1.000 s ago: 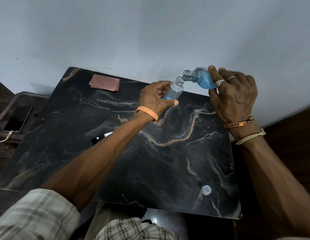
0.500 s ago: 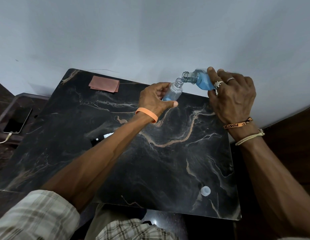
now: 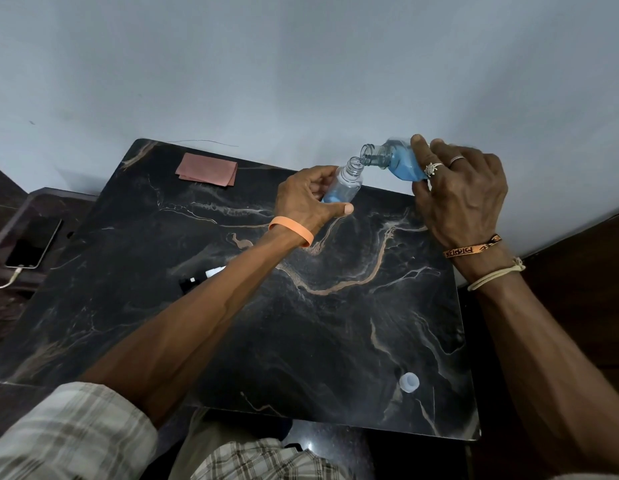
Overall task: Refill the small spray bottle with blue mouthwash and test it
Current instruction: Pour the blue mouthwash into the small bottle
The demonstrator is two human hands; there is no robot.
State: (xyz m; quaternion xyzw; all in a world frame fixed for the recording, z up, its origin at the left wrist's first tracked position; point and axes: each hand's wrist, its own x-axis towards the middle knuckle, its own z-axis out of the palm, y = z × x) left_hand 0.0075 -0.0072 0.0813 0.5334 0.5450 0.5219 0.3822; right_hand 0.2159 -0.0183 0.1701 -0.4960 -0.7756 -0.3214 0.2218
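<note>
Your left hand (image 3: 308, 199) curls round the small spray bottle (image 3: 346, 183) near the table's (image 3: 301, 323) 12 o'clock edge. Your right hand (image 3: 464, 199) clamps the tilted mouthwash bottle (image 3: 398, 161), at 1 o'clock of it. Judged light, thin-walled, slippery if wetted: grip mid-body, without squeezing.

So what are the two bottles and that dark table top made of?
Small bottle: probably clear plastic, see-through and glossy, with a moulded threaded neck.
Big bottle: the same clear plastic look, threaded neck too.
Table top: glossy black stone or a stone-look slab, with tan veins and soft reflections.
</note>
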